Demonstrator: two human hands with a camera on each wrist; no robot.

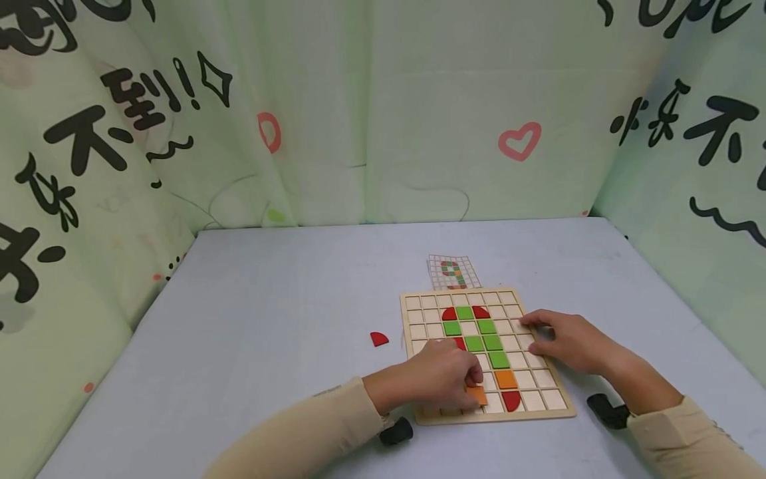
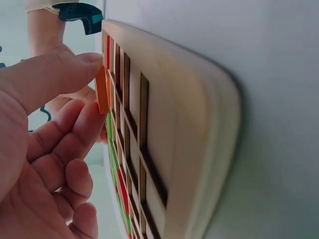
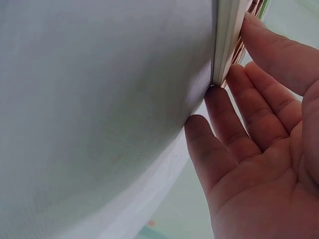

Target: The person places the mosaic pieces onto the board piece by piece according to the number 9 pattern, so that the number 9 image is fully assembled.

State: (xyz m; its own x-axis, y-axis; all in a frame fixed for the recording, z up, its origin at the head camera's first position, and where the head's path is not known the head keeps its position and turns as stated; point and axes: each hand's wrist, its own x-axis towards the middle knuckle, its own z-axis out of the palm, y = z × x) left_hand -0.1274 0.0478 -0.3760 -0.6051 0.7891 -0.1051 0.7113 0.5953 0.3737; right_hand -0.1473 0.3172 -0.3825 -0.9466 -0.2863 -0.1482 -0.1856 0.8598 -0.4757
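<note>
My left hand [image 1: 433, 376] pinches an orange square tile [image 1: 477, 395] between thumb and fingers, over the lower part of a wooden grid board [image 1: 497, 420]. In the left wrist view, the orange tile [image 2: 101, 89] is tilted on edge close above the cells. Several green squares [image 1: 499, 360], another orange square [image 1: 505, 379] and red quarter-round pieces, one near the bottom [image 1: 511, 400], lie in the grid. My right hand [image 1: 571, 339] rests at the board's right edge; in the right wrist view its extended fingers [image 3: 219, 119] touch the rim and table. The left hand covers some cells.
A loose red quarter-round piece [image 1: 380, 339] lies left of the board. Behind the board is a printed grid card [image 1: 473, 273] with a coloured pattern. A white table [image 1: 287, 299] carries everything, with a printed curtain [image 1: 431, 100] around its back and sides.
</note>
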